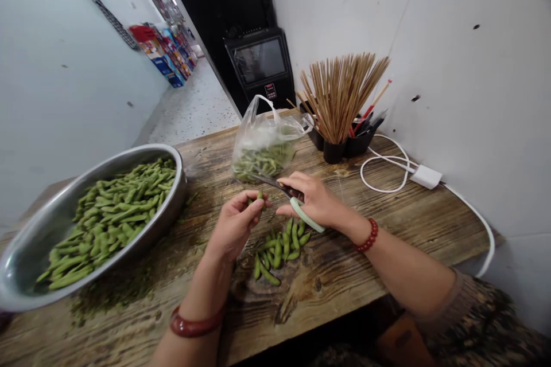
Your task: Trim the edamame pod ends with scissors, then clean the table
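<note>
My left hand (239, 222) pinches a green soybean pod (260, 195) between thumb and fingers. My right hand (313, 200) is closed around scissors (306, 216) with a pale green handle; their dark blades point left, just above the pinched pod. Below both hands, a small pile of soybean pods (278, 249) lies on the wooden table. At the left stands a large metal basin (178, 175) holding many more pods. Behind my hands sits a clear plastic bag (262, 132) with green pods or trimmings inside; which of these I cannot tell.
Green scraps (116, 292) are scattered beside the basin on the table (344, 275). A black holder (334, 151) full of thin wooden sticks stands at the back right, near a white cable with an adapter (426, 176). A black speaker-like device (260, 63) stands behind the table.
</note>
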A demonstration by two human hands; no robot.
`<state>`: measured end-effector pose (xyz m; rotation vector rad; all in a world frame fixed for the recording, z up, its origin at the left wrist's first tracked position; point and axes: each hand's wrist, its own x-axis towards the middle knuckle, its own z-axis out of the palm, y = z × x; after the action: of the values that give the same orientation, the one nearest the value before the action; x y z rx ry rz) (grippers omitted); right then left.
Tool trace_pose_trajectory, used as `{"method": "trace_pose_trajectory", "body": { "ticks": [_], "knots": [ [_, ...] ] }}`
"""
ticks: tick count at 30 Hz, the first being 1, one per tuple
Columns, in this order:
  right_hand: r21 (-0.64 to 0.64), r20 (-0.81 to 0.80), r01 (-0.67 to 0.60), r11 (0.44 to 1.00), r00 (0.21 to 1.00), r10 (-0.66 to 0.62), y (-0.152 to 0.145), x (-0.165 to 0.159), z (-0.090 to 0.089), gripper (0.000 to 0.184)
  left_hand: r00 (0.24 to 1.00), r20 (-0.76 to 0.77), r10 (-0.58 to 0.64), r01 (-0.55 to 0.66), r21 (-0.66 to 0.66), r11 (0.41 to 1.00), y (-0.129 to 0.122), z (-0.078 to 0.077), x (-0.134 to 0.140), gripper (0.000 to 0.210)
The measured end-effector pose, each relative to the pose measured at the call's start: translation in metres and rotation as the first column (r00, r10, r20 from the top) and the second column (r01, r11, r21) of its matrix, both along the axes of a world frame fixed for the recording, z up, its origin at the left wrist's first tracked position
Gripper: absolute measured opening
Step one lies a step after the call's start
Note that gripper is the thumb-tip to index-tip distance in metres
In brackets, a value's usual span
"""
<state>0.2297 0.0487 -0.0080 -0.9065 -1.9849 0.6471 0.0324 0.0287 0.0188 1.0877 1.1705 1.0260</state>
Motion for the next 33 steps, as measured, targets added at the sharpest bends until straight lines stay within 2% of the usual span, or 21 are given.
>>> {"method": "trace_pose_trajectory", "body": {
  "ticks": [4,11,19,26,28,33],
  "knots": [
    [-0.014,0.064,-0.063,0.998,0.996,0.064,-0.001,-0.001,-0.003,0.057,0.998,-0.027,0.054,-0.053,0.032,0.998,-0.002,-0.003,-0.005,0.022],
    [-0.037,0.113,-0.140,0.989,0.983,0.143,-0.008,-0.005,-0.002,0.059,0.994,-0.102,0.039,-0.030,0.085,0.996,-0.004,-0.009,-0.011,0.023],
    [-0.016,0.070,-0.158,0.987,0.985,0.158,-0.011,-0.007,-0.004,0.051,0.997,-0.071,-0.006,0.010,0.049,0.999,-0.005,-0.011,-0.011,0.021],
    [-0.011,0.158,-0.193,0.981,0.969,0.192,-0.007,-0.002,0.001,0.040,0.998,-0.061,0.001,0.000,0.022,1.000,-0.004,-0.008,-0.012,0.020],
    [-0.013,0.157,-0.179,0.984,0.971,0.179,-0.006,-0.001,0.001,0.040,0.999,-0.043,0.000,0.001,0.010,1.000,-0.004,-0.007,-0.011,0.021],
    [-0.016,0.096,-0.039,0.999,0.995,0.040,-0.002,-0.002,-0.004,0.039,0.994,0.088,-0.067,0.071,-0.044,0.997,-0.005,-0.005,-0.008,0.023]
  ]
}}
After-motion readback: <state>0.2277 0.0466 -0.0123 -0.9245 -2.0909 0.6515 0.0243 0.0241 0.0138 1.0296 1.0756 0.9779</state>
